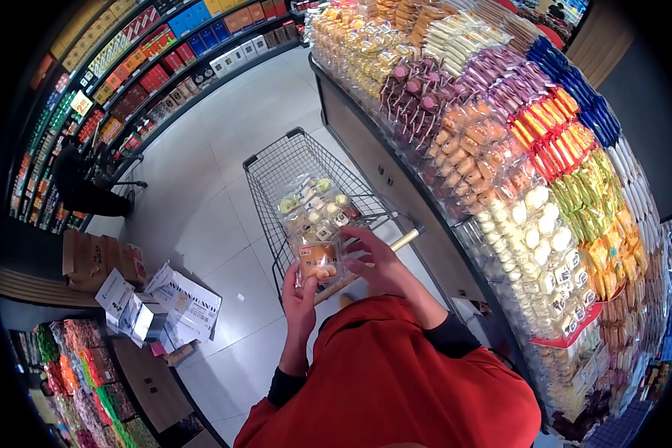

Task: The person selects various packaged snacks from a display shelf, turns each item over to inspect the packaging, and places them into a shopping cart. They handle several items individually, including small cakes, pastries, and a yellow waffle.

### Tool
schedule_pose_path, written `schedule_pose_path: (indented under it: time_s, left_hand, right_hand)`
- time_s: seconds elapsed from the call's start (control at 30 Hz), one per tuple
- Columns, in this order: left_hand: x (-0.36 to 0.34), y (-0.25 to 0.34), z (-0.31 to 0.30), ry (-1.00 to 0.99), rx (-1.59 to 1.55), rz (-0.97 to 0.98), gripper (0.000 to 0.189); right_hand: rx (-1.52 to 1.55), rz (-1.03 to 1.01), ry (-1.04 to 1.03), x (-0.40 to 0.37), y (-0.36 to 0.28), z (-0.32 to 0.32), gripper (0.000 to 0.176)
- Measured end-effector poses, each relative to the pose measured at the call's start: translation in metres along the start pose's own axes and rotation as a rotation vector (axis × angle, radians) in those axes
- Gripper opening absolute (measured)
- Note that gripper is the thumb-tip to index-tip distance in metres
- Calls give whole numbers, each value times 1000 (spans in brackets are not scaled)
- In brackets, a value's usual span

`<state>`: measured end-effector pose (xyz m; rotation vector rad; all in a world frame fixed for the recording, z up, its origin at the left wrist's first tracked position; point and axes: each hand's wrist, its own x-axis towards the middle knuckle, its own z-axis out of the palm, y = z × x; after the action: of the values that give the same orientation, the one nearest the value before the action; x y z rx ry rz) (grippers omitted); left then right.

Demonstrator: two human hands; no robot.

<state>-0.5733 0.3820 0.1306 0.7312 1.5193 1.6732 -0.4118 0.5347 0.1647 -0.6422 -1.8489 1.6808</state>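
Observation:
A clear plastic pack of golden-brown bread (319,258) with a printed label is in front of me, above the near end of the cart. My left hand (300,297) is closed on its lower left side, thumb over the front. At the pack's right edge is my right hand (377,263), its fingers curved and apart, the tips right by the plastic. Just beyond, in the wire shopping cart (265,183), lie clear packs of small pale and green-topped pastries (311,203). The cart's handle (405,240) shows to the right, partly behind my hands.
Along my right runs a long display stand (396,164) heaped with wrapped snacks (493,142). Boxed goods fill the shelves (157,52) at far left, where a person in dark clothes (89,183) is. Cardboard boxes (101,257) and printed sheets (190,302) lie on the left floor.

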Motion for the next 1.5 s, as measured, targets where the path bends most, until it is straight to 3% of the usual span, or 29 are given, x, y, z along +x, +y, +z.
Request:
schedule_pose_path:
  time_s: [0.03, 0.4, 0.6, 0.67, 0.8, 0.87, 1.0, 1.1, 1.13, 1.27, 1.33, 1.43, 1.5]
  left_hand:
    - [-3, -2, 0, 9, 2, 1, 48]
    - [-2, 23, 27, -154, -136, -110, 53]
    - [-1, 25, 29, -251, -99, -150, 50]
    - [-2, 28, 32, -277, -54, -129, 48]
    - [-3, 20, 26, -302, -63, -48, 47]
    - [-3, 28, 27, -303, -55, -57, 46]
    - [-5, 16, 25, -270, -9, -47, 44]
    - [-4, 13, 28, -267, -23, -88, 42]
    - [-4, 12, 29, -315, -69, -70, 40]
    - [-5, 20, 31, -361, -218, -9, 40]
    - [-7, 32, 40, -344, -320, 9, 44]
    - [-6, 39, 45, -232, -136, 8, 56]
    - [0, 26, 36, -169, 212, 197, 62]
  right_hand:
    - [122, 149, -36, -1, 4, 3, 61]
    - [198, 169, 39, -8, 13, 0, 50]
    - [347, 252, 61, -17, 3, -10, 31]
    - [304, 175, 109, -18, 6, -15, 34]
    - [394, 208, 161, -24, -13, -29, 31]
    - [506, 48, 119, -29, -13, -41, 28]
    - [486, -23, 111, -35, -44, -52, 35]
    - [521, 37, 131, -31, -43, -49, 37]
    - [359, -7, 122, -29, -32, -50, 43]
    - [219, -21, 59, -26, -39, -41, 47]
    - [-102, -256, 73, -23, -42, -35, 47]
    - [-169, -286, 1, -18, -48, -28, 39]
    - [-165, -329, -67, -17, -47, -25, 38]
